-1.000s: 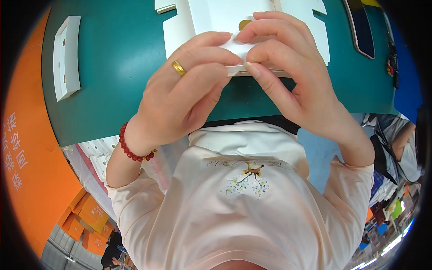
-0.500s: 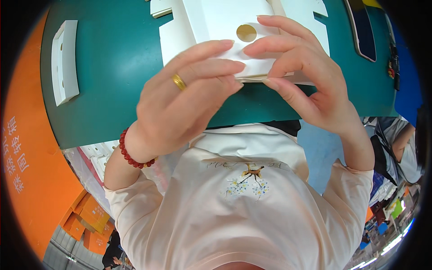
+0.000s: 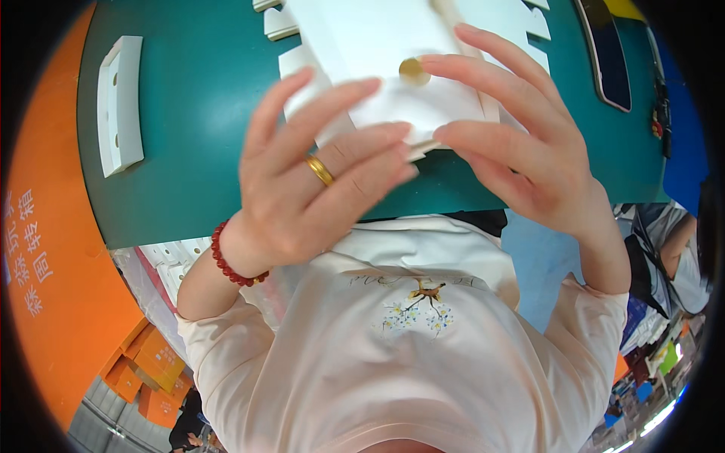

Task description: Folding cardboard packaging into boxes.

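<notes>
A flat white cardboard box blank with a round hole lies before me on the green tabletop, on top of further white card with notched edges. My left hand, wearing a gold ring and a red bead bracelet, pinches the blank's near folded edge. Its upper fingers are spread over the card, and its thumb is hidden. My right hand holds the same near edge between thumb and a bent finger, while another fingertip reaches the hole. The fingers are slightly blurred.
On the table's left stands a folded white card tray with small holes. A phone and dark pen-like items lie at the right. Orange boxes flank the left, and white card pieces sit below the table edge.
The blank's near edge has shifted a little toward me and now looks tilted. My left fingers have spread apart, and my right fingers have moved slightly along the card.
</notes>
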The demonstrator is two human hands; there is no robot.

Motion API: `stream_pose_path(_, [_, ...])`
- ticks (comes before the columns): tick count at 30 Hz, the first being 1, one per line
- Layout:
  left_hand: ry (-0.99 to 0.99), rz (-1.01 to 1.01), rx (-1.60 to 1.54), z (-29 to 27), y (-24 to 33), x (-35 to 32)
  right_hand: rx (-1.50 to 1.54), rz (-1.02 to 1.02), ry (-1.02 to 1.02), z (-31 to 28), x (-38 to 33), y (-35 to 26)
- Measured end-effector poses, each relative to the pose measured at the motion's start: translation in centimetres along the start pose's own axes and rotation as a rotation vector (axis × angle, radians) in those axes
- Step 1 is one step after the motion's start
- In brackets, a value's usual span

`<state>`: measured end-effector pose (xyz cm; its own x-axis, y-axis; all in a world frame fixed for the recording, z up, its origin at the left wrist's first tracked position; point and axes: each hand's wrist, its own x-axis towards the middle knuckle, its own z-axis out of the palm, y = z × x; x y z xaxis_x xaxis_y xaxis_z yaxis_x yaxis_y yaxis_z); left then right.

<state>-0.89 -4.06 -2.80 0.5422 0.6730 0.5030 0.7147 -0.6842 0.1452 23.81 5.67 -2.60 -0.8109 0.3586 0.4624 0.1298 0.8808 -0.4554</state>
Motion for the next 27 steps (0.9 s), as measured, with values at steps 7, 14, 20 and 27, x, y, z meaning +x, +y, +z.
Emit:
stream_pose_path(7, [-0.005,-0.093,0.138,-2.8,-1.0,0.1,-0.829,0.200,0.134,-4.2,-0.8,1.4])
stream_pose_path(14, [-0.032,-0.385,0.013,-1.5,-0.8,-0.8,-0.253,-0.145,-0.068,-1.5,-2.3,-1.0])
stream_pose_path(20, [0.087,-0.702,-0.305,-2.0,1.5,0.4,-0.734,-0.048,0.095,-2.9,-0.3,1.0])
stream_pose_path(27, [-0.028,-0.237,0.042,-2.5,0.9,-0.1,-0.173,-0.060,-0.032,-1.9,-0.4,-0.4])
